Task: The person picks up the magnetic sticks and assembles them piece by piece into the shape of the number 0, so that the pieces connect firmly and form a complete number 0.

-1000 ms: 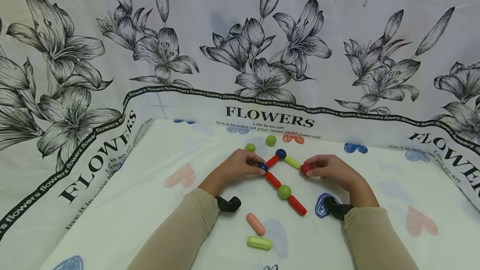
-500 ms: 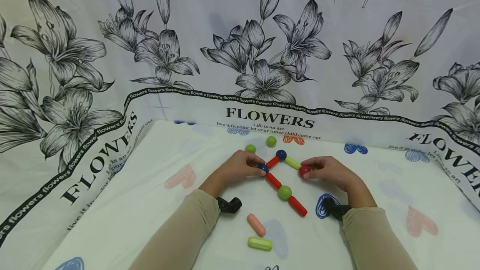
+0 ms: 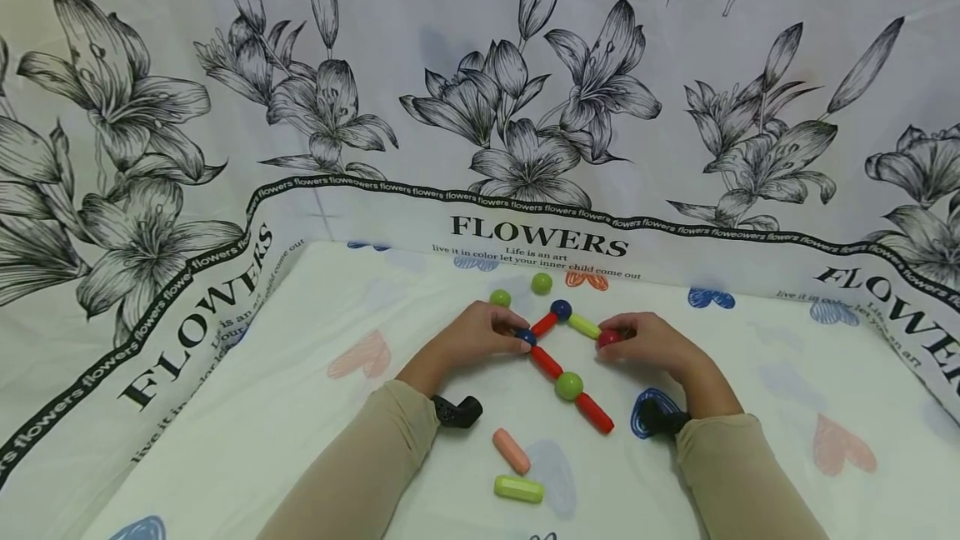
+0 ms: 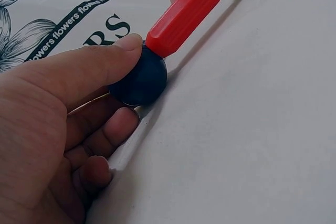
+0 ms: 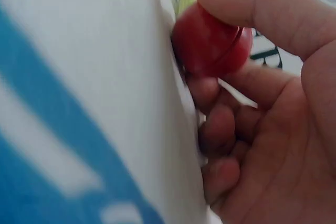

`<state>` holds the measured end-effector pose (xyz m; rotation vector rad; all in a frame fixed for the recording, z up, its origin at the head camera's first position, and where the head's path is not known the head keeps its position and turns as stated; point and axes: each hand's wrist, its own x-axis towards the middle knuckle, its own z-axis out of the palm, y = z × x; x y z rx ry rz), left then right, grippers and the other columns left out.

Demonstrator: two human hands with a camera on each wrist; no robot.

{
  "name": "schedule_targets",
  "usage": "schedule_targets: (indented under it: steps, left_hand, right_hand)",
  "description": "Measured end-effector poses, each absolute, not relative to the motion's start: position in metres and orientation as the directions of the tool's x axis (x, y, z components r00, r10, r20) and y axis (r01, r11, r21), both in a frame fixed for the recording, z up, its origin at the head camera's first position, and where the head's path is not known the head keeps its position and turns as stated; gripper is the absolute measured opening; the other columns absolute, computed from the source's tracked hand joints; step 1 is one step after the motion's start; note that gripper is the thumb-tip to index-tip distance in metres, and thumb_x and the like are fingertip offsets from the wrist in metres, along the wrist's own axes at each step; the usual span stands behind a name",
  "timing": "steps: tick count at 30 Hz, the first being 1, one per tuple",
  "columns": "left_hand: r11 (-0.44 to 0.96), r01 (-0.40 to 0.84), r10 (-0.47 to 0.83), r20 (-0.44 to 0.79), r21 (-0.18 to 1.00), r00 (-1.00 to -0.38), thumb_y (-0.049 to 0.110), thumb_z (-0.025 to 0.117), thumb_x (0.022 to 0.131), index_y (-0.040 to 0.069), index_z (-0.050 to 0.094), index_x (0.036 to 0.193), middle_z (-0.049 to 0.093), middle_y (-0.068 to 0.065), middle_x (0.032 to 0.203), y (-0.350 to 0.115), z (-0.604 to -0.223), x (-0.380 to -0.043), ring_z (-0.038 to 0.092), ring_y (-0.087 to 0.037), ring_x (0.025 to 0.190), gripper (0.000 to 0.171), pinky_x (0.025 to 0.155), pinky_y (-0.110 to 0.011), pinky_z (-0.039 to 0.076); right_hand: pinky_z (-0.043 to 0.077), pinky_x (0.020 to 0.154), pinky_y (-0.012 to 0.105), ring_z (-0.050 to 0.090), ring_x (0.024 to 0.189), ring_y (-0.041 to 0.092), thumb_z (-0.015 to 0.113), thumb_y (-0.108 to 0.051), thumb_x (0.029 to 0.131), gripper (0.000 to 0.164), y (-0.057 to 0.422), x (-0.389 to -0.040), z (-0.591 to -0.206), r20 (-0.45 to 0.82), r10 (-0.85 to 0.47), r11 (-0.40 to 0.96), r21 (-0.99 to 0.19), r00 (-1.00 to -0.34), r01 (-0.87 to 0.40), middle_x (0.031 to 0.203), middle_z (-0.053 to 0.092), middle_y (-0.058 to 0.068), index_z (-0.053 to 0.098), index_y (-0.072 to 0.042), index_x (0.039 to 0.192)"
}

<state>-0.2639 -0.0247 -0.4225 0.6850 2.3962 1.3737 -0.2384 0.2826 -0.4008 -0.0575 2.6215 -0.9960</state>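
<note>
My left hand (image 3: 480, 333) pinches a dark blue ball (image 4: 140, 78) between thumb and fingers. From that ball a red rod (image 3: 546, 362) runs to a green ball (image 3: 568, 386), and a second red rod (image 3: 596, 412) continues toward me with its end free. Another red rod (image 3: 544, 324) joins the held blue ball to a farther blue ball (image 3: 560, 310). A yellow-green rod (image 3: 583, 326) leads from there to a red ball (image 5: 210, 43), which my right hand (image 3: 651, 342) pinches between thumb and fingers. Together the pieces form an angular open outline on the cloth.
Two loose green balls lie behind the chain, one (image 3: 500, 298) beyond my left hand and one (image 3: 542, 282) farther back. Nearer me are a loose salmon rod (image 3: 512, 451) and a yellow-green rod (image 3: 518, 488). A flower-printed cloth (image 3: 360, 215) hangs behind.
My right hand has shifted very slightly left with its grip on the red ball kept. The left hand and the rest of the chain look almost unmoved.
</note>
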Motion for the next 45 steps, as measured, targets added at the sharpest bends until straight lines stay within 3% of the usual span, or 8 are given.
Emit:
schedule_targets:
  steps: [10, 21, 45]
  left_hand:
    - [0.428, 0.250, 0.538, -0.023, 0.868, -0.843, 0.032, 0.083, 0.078, 0.022, 0.076, 0.106, 0.071, 0.010, 0.093, -0.023, -0.424, -0.263, 0.062, -0.012, 0.086, 0.030, 0.079, -0.029, 0.050]
    - [0.444, 0.257, 0.526, -0.018, 0.859, -0.850, 0.031, 0.083, 0.079, 0.022, 0.076, 0.105, 0.071, 0.010, 0.093, -0.023, -0.419, -0.263, 0.062, -0.013, 0.086, 0.029, 0.080, -0.030, 0.049]
    - [0.431, 0.262, 0.536, -0.011, 0.864, -0.844, 0.030, 0.083, 0.080, 0.020, 0.076, 0.105, 0.071, 0.009, 0.091, -0.024, -0.422, -0.263, 0.062, -0.012, 0.084, 0.028, 0.078, -0.028, 0.050]
  right_hand:
    - [0.044, 0.072, 0.030, 0.051, 0.095, 0.025, 0.077, -0.039, 0.082, 0.044, 0.268, -0.237, -0.398, -0.264, -0.070, 0.818, -0.567, -0.962, 0.096, 0.105, 0.059, 0.011, 0.066, -0.010, 0.112]
    - [0.043, 0.072, 0.032, 0.051, 0.092, 0.025, 0.073, -0.035, 0.086, 0.033, 0.262, -0.237, -0.398, -0.197, -0.049, 0.843, -0.534, -0.979, 0.065, 0.101, 0.059, 0.011, 0.064, -0.010, 0.107]
    - [0.042, 0.067, 0.029, 0.051, 0.086, 0.023, 0.072, -0.035, 0.087, 0.039, 0.259, -0.237, -0.397, -0.175, -0.002, 0.792, -0.601, -0.985, 0.106, 0.099, 0.060, 0.011, 0.066, -0.006, 0.112]
